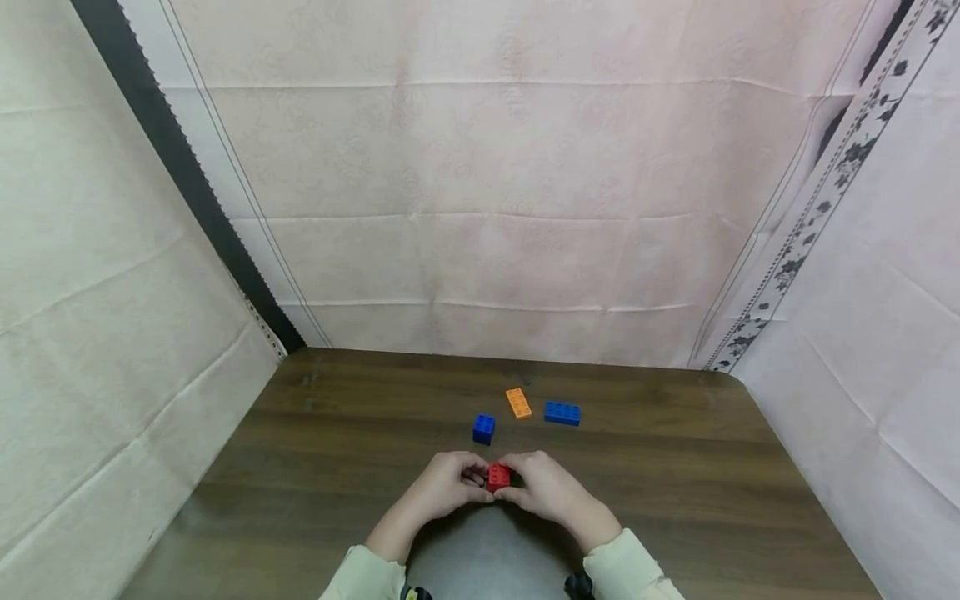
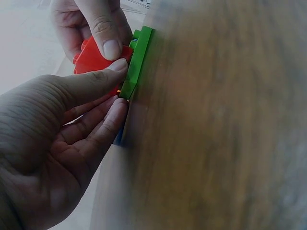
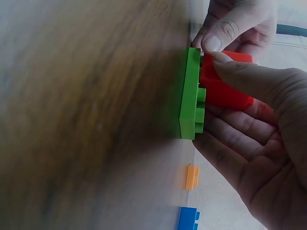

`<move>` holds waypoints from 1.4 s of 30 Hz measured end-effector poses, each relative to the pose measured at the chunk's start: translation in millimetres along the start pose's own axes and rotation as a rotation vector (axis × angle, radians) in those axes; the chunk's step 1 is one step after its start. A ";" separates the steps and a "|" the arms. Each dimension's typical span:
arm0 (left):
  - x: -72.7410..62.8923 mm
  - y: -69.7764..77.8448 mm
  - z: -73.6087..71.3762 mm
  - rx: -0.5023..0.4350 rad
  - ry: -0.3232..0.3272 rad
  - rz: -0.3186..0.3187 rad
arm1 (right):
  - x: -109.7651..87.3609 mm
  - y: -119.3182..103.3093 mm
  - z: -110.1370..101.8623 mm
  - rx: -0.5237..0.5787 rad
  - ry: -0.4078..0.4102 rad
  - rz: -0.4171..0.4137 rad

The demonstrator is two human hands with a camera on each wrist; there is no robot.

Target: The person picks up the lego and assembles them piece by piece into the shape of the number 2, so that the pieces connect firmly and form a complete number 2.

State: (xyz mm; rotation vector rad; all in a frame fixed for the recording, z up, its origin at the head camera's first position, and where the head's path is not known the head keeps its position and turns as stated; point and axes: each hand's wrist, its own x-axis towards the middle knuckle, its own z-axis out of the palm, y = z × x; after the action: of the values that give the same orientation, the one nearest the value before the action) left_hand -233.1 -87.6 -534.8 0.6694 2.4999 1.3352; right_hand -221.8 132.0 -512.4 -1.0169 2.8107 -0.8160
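With left hand (image 1: 444, 485) and right hand (image 1: 551, 487), pinching red brick (image 1: 498, 477) on green brick (image 3: 188, 98); likely light, hard, slippery; best held by sides.

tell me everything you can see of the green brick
The green brick is a low, oblong, plastic-looking piece, roughly level over the tabletop, studs up. Bare studs show toward the right hand; the red brick sits over its other end. The left hand is at that end; contact with the tabletop is unclear.

Blue and orange bricks (image 1: 562, 412) on table (image 1: 375, 408)
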 end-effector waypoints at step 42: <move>2.0 -1.9 1.1 0.000 0.003 -0.039 | 2.2 0.4 1.2 -0.011 -0.001 0.018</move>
State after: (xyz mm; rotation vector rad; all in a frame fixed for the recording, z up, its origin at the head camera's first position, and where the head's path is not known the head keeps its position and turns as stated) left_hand -234.9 -86.7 -537.0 0.6152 2.5016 1.3237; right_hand -223.5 130.4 -513.3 -0.9920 2.8225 -0.7985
